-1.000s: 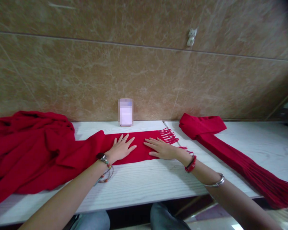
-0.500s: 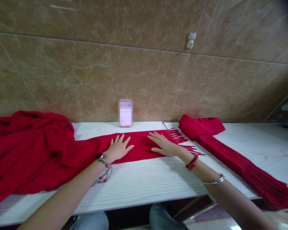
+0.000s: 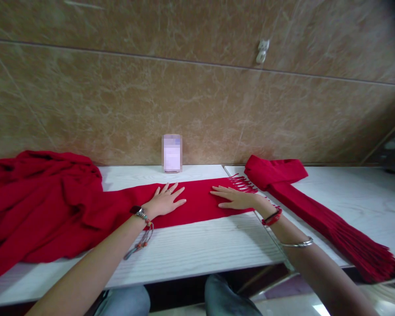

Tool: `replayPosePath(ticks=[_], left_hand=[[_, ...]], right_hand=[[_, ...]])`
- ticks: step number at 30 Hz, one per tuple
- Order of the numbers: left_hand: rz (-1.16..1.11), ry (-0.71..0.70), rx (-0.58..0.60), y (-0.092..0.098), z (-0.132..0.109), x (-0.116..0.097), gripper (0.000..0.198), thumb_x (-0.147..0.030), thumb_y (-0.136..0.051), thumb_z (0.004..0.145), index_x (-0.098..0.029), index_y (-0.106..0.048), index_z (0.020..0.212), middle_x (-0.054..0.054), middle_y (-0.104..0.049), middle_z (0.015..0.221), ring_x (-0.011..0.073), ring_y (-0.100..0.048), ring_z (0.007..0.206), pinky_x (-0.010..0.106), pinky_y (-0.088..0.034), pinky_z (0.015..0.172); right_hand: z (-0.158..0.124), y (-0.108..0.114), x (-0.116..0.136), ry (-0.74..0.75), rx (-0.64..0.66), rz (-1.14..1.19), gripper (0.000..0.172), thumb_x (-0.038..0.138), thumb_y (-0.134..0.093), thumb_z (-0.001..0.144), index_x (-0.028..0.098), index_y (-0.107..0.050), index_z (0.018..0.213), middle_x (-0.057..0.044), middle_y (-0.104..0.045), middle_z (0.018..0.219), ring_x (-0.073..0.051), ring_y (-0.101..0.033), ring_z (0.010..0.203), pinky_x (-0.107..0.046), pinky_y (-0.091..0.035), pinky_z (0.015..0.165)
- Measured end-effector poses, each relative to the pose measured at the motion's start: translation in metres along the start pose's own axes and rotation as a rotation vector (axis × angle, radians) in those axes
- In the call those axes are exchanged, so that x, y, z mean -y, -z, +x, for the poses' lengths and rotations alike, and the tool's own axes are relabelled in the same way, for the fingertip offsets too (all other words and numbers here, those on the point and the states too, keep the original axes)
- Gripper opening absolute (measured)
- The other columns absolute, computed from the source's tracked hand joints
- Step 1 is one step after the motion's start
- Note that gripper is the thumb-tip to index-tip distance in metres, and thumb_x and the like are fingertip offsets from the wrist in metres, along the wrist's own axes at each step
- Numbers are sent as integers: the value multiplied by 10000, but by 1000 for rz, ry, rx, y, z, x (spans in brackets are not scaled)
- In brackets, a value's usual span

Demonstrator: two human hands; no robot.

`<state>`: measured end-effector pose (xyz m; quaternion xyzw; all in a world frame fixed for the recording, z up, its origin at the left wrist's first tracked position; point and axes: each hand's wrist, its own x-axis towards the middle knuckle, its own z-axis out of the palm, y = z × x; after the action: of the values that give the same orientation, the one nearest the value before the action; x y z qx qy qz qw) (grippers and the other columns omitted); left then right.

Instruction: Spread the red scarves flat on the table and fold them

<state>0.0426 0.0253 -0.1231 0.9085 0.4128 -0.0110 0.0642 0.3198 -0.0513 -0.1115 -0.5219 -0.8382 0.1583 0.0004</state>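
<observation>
A red scarf (image 3: pixel 197 202) lies flat along the white tabletop, its fringe pointing right and its left part bunched in a loose heap. My left hand (image 3: pixel 166 200) rests palm down on the flat stretch, fingers spread, a ring on one finger. Nearer the fringe, my right hand (image 3: pixel 235 197) also lies flat on the cloth with its fingers extended. Neither hand grips anything. My right wrist and forearm hide part of the fringe. Just right of it is a second red fringed scarf (image 3: pixel 309 210), folded into a narrow strip with a bend at its far end.
A phone (image 3: pixel 172 153) with a blurred screen leans upright against the brown marbled wall (image 3: pixel 125 105). A small white hook (image 3: pixel 262 51) is fixed higher on that wall. The white table (image 3: pixel 197 250) has its front edge just above my knees. A dark object stands at the far right.
My right hand has slid to the right across the scarf, towards the fringe. My left hand has shifted only very slightly right. The camera view has tilted a little.
</observation>
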Motion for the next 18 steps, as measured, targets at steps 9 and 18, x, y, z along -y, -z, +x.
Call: replayPosePath(ticks=[9, 18], left_hand=[[27, 55, -45, -4, 1, -2, 722, -652, -162, 813, -204, -203, 1378, 110, -118, 1445, 303, -64, 1315, 541, -135, 1002], [1, 87, -39, -1, -3, -6, 774, -644, -196, 805, -119, -190, 1373, 140, -66, 1442, 297, -34, 1316, 513, -133, 1018]], right_hand=[[29, -26, 7, 13, -257, -91, 602, 540, -234, 868, 225, -190, 1380, -90, -206, 1432, -235, -139, 1311, -503, -169, 1034], [42, -11, 14, -29, -149, -164, 585, 506, -291, 867, 160, -310, 1338, -135, -308, 1386, -265, -257, 1273, -501, -228, 1021]])
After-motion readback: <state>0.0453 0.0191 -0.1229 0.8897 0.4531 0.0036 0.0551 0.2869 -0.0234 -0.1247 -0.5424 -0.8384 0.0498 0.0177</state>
